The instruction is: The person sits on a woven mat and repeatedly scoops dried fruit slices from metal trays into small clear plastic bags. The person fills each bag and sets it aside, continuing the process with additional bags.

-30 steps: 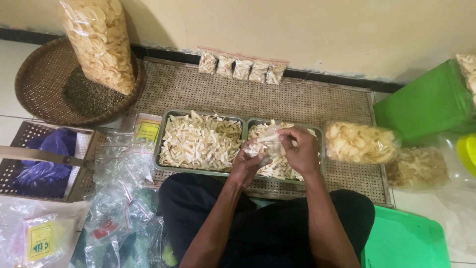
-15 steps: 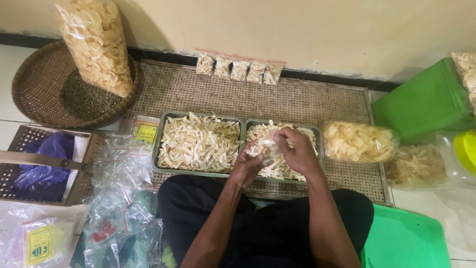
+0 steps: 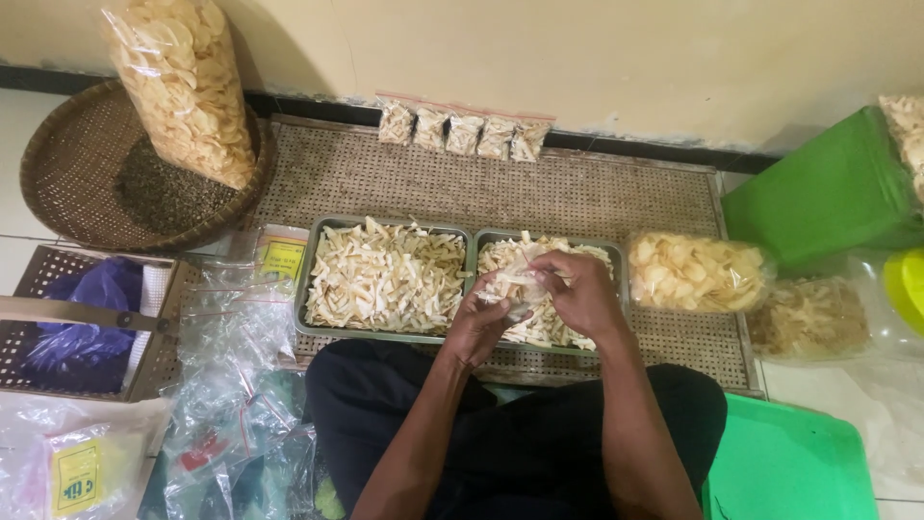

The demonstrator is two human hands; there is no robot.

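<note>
Head view looks straight down on a person seated cross-legged at the edge of a woven rattan mat (image 3: 597, 188). The left hand (image 3: 478, 323) and right hand (image 3: 576, 289) meet over the right-hand grey metal tray of pale chip strips (image 3: 587, 260), both clasped around a small clear plastic bag part-filled with chips (image 3: 515, 289); the left cups it from below while the right fingers pinch at its top.

Five small filled packets with red seal strips (image 3: 462, 130) already stand in a row against the wall, so some packing looks done. Plenty seems left: the left-hand grey metal tray heaped with chip strips (image 3: 385, 279) is full, the right tray is still well covered, and a loose pile of empty clear zip bags (image 3: 231, 385) lies by the person's left knee (a good many, though I cannot count them).

Room is tight near the body. The two trays touch side by side, a bulging clear bag of round yellow crackers (image 3: 698, 272) lies just beside the right tray, and a green plastic bin (image 3: 828, 193) crowds the right. Open mat lies between trays and packets.
</note>
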